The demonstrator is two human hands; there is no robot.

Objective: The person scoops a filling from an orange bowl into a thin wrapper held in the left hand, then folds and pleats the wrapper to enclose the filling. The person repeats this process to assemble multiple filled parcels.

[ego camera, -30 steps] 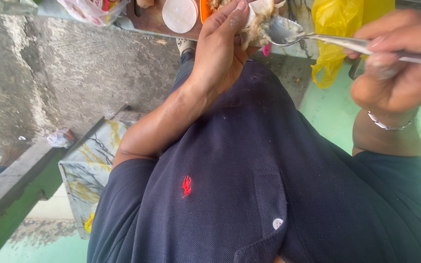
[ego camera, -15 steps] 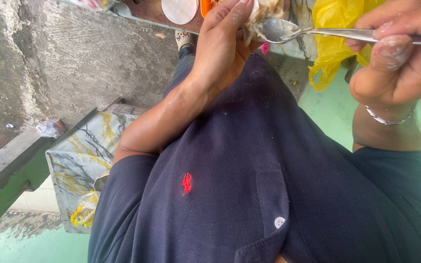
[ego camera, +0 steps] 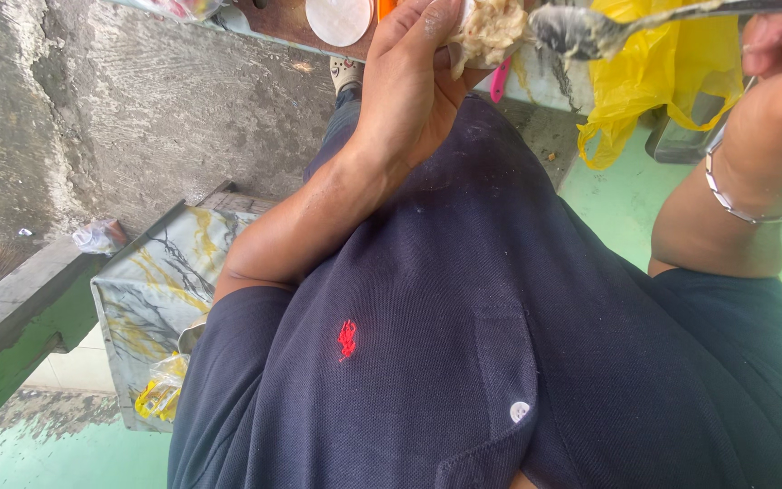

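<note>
Hands up at the top edge of the head view, both busy over the navy polo shirt (ego camera: 463, 362) that fills most of the picture. Left hand (ego camera: 409, 81) is curled closed round a pale, crumpled dumpling-like lump (ego camera: 489, 32), the grip wrapped snugly on it with the lump poking out above the fingers (ego camera: 427, 23). Just beside it, the bowl of a metal spoon (ego camera: 581, 27) smeared with pale filling is touching or all but touching the lump; I cannot tell which. The spoon's handle runs off to the right toward the right hand (ego camera: 771, 41), which is mostly cut off by the frame; it appears to pinch the handle, but how tight that grip is I cannot tell. A silver bracelet (ego camera: 744, 199) circles the right wrist.

Behind the hands, a yellow plastic bag (ego camera: 653, 81) hangs down at the counter's edge, and a white round lid (ego camera: 338, 18) sits on the brown counter (ego camera: 282, 23) near the left hand. Lower left, a marbled yellow-and-grey slab (ego camera: 156, 290) lies by a rough concrete wall (ego camera: 138, 109), above a green floor (ego camera: 47, 453).
</note>
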